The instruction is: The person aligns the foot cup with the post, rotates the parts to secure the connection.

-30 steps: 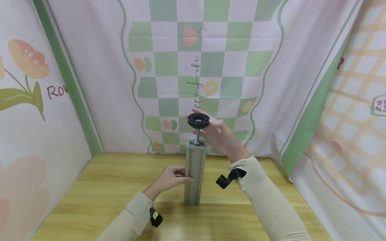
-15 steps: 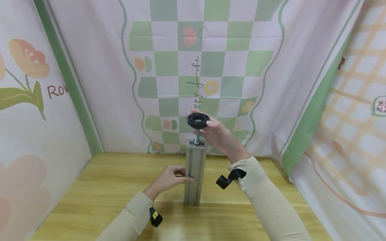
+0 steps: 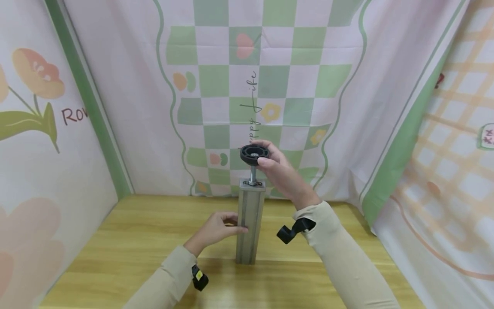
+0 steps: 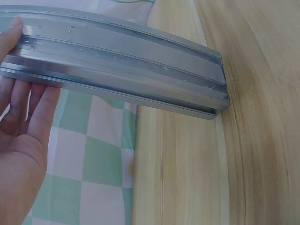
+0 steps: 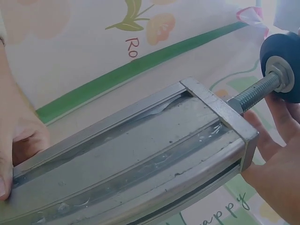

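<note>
An aluminium profile (image 3: 250, 223) stands upright on the wooden table, with a metal end plate on top. Out of that plate rises a threaded bolt (image 5: 257, 93), which carries a round black levelling foot (image 3: 249, 160). My left hand (image 3: 216, 229) grips the profile about halfway up, thumb on the near face and fingers behind; the left wrist view shows the thumb and fingers on opposite sides of the profile (image 4: 122, 61). At the top, my right hand (image 3: 283, 174) holds the levelling foot by its rim, thumb in front and fingers behind it. Those fingers are partly hidden by the foot.
The wooden table (image 3: 154, 240) reaches back to a hanging curtain (image 3: 216, 81) with green and white checks. Patterned cloth also hangs at the left and right sides. A black strap (image 3: 295, 228) sits on the right wrist, another black band (image 3: 199, 278) on the left.
My right thumb has moved left across the levelling foot's near rim, and the fingers have shifted round behind it. The left hand and profile stay in place.
</note>
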`<state>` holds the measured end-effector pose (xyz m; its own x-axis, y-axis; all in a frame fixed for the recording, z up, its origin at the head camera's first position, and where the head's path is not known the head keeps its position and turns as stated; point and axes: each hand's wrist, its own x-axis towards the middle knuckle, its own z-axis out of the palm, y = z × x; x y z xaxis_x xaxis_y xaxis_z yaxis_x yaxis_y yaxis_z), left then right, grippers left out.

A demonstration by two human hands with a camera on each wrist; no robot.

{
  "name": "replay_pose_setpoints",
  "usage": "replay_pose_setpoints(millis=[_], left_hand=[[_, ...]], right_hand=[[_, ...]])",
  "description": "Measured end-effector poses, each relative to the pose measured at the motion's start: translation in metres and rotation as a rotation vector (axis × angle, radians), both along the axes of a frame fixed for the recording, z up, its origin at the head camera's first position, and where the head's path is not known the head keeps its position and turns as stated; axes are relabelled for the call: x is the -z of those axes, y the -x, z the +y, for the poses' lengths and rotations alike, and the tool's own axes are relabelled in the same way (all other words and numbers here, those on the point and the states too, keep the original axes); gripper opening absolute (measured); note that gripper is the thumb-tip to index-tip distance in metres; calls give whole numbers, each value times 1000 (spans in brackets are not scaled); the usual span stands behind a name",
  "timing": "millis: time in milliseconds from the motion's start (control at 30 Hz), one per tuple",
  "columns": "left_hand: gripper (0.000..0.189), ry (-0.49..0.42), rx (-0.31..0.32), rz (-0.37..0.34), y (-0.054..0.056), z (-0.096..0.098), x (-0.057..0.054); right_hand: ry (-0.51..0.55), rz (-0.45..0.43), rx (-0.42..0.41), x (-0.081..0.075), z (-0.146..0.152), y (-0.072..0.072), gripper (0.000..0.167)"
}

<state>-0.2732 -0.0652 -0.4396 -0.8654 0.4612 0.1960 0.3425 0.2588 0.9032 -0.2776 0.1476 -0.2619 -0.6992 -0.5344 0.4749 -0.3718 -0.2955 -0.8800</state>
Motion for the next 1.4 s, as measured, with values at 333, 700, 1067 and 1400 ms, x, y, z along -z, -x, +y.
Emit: replay_pose_setpoints(millis=[333, 700, 1067, 1400], left_hand=[[19, -10, 4, 2, -1, 0, -2], [17, -14, 18, 24, 0, 0, -2], [20, -10, 13, 2, 1, 0, 0], [19, 5, 4, 11, 1, 0, 0]], right_hand=[[-56, 2, 213, -7, -8, -8, 53], [-241, 122, 419, -15, -17, -21, 72], [-180, 110, 156, -12, -6, -11, 113], [-69, -48, -185, -4, 6, 4, 89]])
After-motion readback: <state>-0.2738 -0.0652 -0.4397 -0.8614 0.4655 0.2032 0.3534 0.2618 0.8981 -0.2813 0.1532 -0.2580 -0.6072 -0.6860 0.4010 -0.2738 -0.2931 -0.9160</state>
